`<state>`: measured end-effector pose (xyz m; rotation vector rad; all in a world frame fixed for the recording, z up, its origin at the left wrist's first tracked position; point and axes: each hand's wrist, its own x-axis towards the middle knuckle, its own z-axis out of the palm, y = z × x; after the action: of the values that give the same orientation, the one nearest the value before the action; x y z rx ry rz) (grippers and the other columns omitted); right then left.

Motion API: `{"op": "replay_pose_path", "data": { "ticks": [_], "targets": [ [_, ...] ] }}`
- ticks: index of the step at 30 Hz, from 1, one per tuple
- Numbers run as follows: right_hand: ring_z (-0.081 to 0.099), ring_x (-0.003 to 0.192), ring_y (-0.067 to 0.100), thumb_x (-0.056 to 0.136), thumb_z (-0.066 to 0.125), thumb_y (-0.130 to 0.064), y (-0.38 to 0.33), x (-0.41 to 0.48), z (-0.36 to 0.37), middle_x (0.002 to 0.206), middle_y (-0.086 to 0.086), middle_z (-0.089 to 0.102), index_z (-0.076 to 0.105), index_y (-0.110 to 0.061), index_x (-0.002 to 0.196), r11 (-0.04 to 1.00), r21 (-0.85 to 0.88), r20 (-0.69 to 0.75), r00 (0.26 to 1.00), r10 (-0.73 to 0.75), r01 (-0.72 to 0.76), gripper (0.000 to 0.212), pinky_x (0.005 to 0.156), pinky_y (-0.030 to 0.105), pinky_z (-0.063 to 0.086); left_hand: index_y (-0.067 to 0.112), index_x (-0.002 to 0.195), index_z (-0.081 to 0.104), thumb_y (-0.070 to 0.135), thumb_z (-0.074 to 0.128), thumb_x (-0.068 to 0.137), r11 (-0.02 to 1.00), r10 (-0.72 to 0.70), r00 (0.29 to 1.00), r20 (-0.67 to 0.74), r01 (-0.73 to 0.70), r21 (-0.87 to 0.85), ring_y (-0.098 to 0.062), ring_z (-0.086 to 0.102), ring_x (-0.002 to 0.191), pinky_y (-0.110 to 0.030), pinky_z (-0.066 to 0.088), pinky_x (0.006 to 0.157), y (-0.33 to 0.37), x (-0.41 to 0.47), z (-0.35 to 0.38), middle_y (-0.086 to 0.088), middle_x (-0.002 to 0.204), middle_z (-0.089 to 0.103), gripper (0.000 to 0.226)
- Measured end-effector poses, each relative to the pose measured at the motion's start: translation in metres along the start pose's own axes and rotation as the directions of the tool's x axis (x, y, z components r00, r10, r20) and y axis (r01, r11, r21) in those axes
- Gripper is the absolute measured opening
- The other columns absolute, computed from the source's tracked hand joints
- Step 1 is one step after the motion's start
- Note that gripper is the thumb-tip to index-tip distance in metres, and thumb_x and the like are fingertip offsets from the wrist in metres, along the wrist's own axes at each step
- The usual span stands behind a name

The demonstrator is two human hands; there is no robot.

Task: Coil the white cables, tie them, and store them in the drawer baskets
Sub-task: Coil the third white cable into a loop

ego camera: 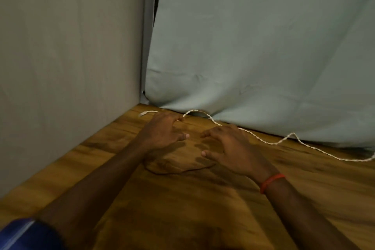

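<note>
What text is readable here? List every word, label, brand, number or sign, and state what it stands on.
None: no readable word, label, brand, number or sign shows in the head view.
The white twisted cable, brown wooden tabletop, pale green cloth backdrop, grey wall panel and orange wristband show no print.
The blue sleeve has only a plain pale stripe, no lettering.

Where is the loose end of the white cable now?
Head view: the white cable end lies on the wooden table at the far corner, just left of the left hand, beneath the grey wall.
</note>
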<state>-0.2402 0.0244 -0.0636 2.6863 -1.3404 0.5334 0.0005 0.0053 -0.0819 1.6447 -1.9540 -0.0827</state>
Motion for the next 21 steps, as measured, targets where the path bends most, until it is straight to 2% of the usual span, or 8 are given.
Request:
{"op": "replay_pose_path", "data": {
  "ticks": [4, 7, 11, 14, 17, 19, 21],
  "targets": [
    [0.034, 0.134, 0.021, 0.086, 0.063, -0.06, -0.005, 0.047, 0.02, 0.14, -0.007, 0.05, 0.052, -0.042, 0.132, 0.998, -0.034, 0.033, 0.999, -0.043, 0.044, 0.051, 0.105, 0.039, 0.029, 0.028, 0.135, 0.054, 0.072, 0.065, 0.069, 0.989, -0.117, 0.993, 0.028, 0.114, 0.092, -0.024, 0.046, 0.132, -0.044, 0.041, 0.108, -0.038, 0.03, -0.007, -0.001, 0.142, 0.053, 0.08],
    [0.03, 0.14, 0.022, 0.09, 0.061, -0.054, -0.006, 0.082, 0.037, 0.146, -0.003, 0.045, 0.051, -0.036, 0.137, 0.992, -0.08, 0.059, 0.994, -0.089, 0.094, 0.051, 0.109, 0.04, 0.026, 0.026, 0.139, 0.051, 0.062, 0.07, 0.079, 0.973, -0.168, 0.985, 0.041, 0.159, 0.168, -0.029, 0.044, 0.132, -0.04, 0.039, 0.107, -0.061, 0.052, -0.008, -0.004, 0.144, 0.049, 0.072],
    [0.031, 0.141, 0.023, 0.095, 0.055, -0.047, -0.003, 0.128, 0.056, 0.149, 0.003, 0.043, 0.046, -0.029, 0.143, 0.977, -0.167, 0.073, 0.99, -0.119, 0.13, 0.051, 0.112, 0.045, 0.027, 0.023, 0.137, 0.051, 0.057, 0.064, 0.086, 0.95, -0.195, 0.98, 0.049, 0.176, 0.259, -0.032, 0.047, 0.129, -0.045, 0.044, 0.105, -0.089, 0.079, -0.006, -0.007, 0.144, 0.049, 0.062],
    [0.025, 0.145, 0.026, 0.098, 0.051, -0.041, 0.001, 0.153, 0.07, 0.156, 0.008, 0.035, 0.039, -0.023, 0.148, 0.964, -0.228, 0.094, 0.989, -0.119, 0.137, 0.055, 0.114, 0.048, 0.025, 0.015, 0.131, 0.055, 0.045, 0.061, 0.09, 0.952, -0.215, 0.976, 0.044, 0.2, 0.233, -0.033, 0.055, 0.12, -0.042, 0.048, 0.099, -0.104, 0.095, -0.001, -0.013, 0.135, 0.055, 0.051],
    [0.015, 0.151, 0.027, 0.099, 0.05, -0.04, 0.008, 0.172, 0.09, 0.16, 0.008, 0.027, 0.036, -0.022, 0.151, 0.952, -0.285, 0.114, 0.99, -0.083, 0.112, 0.057, 0.117, 0.052, 0.018, 0.012, 0.129, 0.054, 0.046, 0.058, 0.091, 0.942, -0.263, 0.964, 0.036, 0.249, 0.226, -0.034, 0.059, 0.114, -0.039, 0.051, 0.094, -0.115, 0.105, 0.006, -0.015, 0.131, 0.057, 0.051],
    [0.016, 0.151, 0.028, 0.1, 0.048, -0.038, 0.011, 0.179, 0.104, 0.159, 0.008, 0.03, 0.035, -0.022, 0.15, 0.942, -0.319, 0.165, 0.985, -0.055, 0.106, 0.054, 0.118, 0.057, 0.015, 0.011, 0.128, 0.053, 0.044, 0.058, 0.093, 0.932, -0.288, 0.956, 0.046, 0.269, 0.245, -0.033, 0.059, 0.112, -0.037, 0.05, 0.09, -0.119, 0.108, 0.009, -0.016, 0.128, 0.057, 0.049],
    [0.031, 0.143, 0.028, 0.1, 0.044, -0.033, 0.013, 0.18, 0.114, 0.148, 0.009, 0.046, 0.043, -0.021, 0.142, 0.916, -0.383, 0.156, 0.986, -0.064, 0.121, 0.044, 0.114, 0.057, 0.019, 0.009, 0.126, 0.055, 0.041, 0.06, 0.093, 0.917, -0.298, 0.952, 0.067, 0.266, 0.297, -0.032, 0.06, 0.11, -0.037, 0.05, 0.089, -0.121, 0.108, 0.011, -0.015, 0.126, 0.059, 0.047]
  ]
}}
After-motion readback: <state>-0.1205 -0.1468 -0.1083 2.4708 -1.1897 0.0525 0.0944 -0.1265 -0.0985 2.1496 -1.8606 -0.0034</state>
